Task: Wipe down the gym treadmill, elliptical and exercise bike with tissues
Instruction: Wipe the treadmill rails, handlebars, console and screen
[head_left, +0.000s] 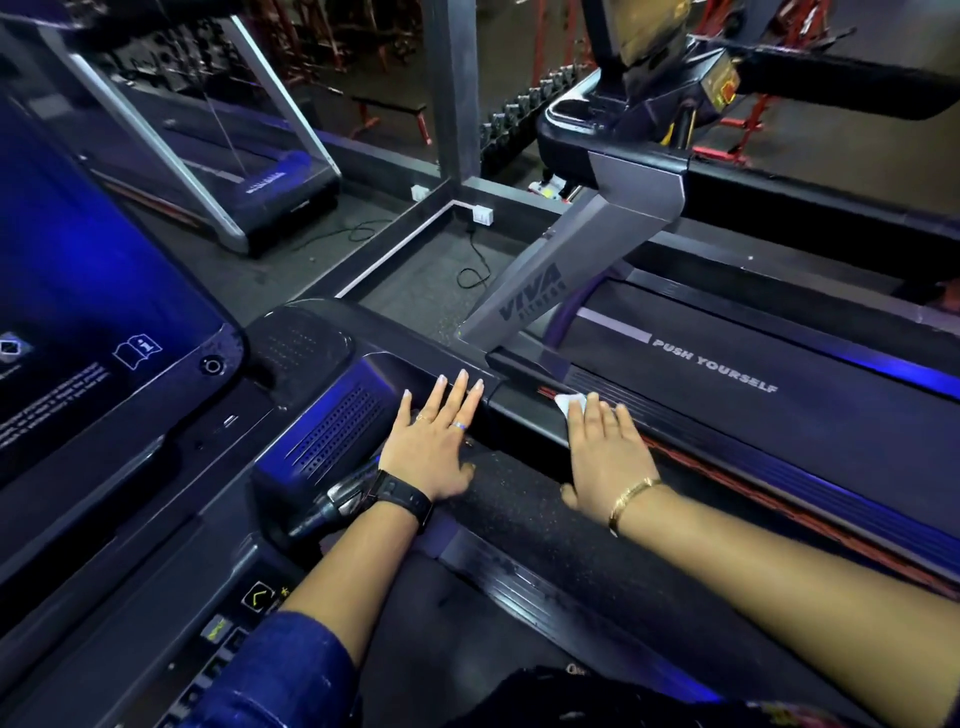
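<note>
A black treadmill (727, 374) with "PUSH YOURSELF" printed on its deck runs from the centre to the right. My right hand (605, 447) lies flat with straight fingers on its near side rail and presses a white tissue (570, 401) against it; only the tissue's front edge shows past my fingertips. My left hand (434, 436) rests flat on the black motor cover (363, 374) at the treadmill's front, fingers straight and holding nothing. A grey upright (571, 260) marked "VIVA" rises just beyond both hands.
A glossy console screen (93, 322) of the machine I lean over fills the left. Another treadmill (249, 171) stands at the back left. A metal post (457, 88), floor sockets with a cable (475, 260), and red racks lie behind.
</note>
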